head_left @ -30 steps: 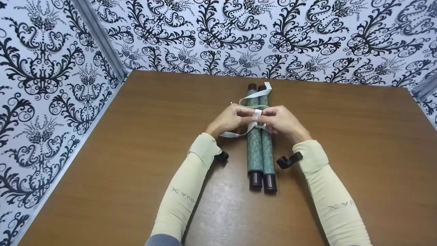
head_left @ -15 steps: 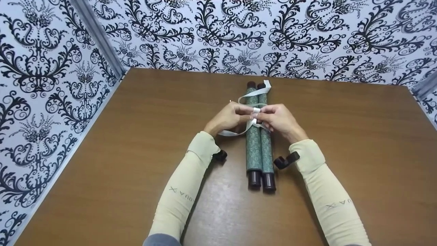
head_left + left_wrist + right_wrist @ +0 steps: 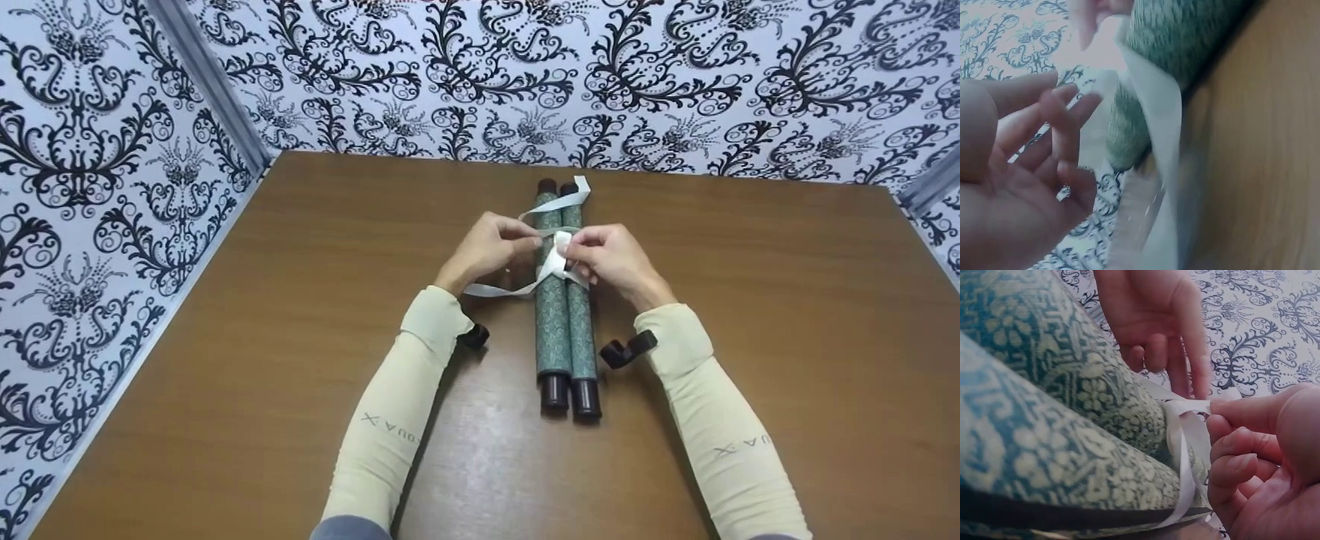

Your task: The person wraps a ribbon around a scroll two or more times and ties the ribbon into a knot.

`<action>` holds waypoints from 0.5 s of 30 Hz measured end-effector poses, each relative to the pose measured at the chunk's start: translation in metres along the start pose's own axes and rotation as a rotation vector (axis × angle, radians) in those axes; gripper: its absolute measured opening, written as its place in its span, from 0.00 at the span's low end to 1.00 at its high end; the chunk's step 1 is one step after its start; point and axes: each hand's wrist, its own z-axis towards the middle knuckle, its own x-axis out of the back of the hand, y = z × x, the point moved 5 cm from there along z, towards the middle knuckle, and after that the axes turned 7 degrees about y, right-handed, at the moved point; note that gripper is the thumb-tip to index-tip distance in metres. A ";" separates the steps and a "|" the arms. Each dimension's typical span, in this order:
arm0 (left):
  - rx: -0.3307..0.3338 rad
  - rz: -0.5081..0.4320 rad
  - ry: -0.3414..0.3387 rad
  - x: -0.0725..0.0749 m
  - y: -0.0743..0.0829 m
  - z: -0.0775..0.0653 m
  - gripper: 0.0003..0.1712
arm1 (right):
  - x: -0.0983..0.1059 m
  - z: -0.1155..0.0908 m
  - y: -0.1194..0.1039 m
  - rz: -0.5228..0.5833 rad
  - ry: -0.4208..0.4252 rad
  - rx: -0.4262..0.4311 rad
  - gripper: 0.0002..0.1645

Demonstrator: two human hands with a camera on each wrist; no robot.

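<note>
Two green patterned scroll rolls (image 3: 553,330) with dark brown end knobs lie side by side on the table, pointing away from me. A white ribbon (image 3: 553,264) goes round their middle, with a raised loop on top. My right hand (image 3: 616,259) pinches this loop between thumb and forefinger, its other fingers curled below, as the right wrist view shows. To the left of the rolls, my left hand (image 3: 486,247) hovers with bent, loose fingers and nothing between them. In the left wrist view a length of ribbon (image 3: 1157,107) hangs beside the green roll (image 3: 1176,34).
One ribbon tail (image 3: 499,291) trails left under my left hand. Another ribbon end (image 3: 566,201) lies across the far part of the rolls. The brown wooden table (image 3: 300,360) meets patterned walls (image 3: 465,82) at the back and left.
My left hand has let go of the ribbon and drawn back to the left. My right hand still pinches the loop, which now shows more fully.
</note>
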 end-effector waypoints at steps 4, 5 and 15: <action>-0.118 0.163 0.087 0.002 0.007 0.001 0.14 | 0.002 0.001 0.000 -0.009 0.001 -0.004 0.05; -0.144 0.191 0.094 0.001 0.008 0.002 0.15 | 0.002 0.001 0.000 -0.013 -0.001 -0.003 0.05; -0.088 0.417 0.026 -0.008 0.001 0.001 0.24 | 0.002 0.000 -0.001 -0.045 -0.004 -0.004 0.07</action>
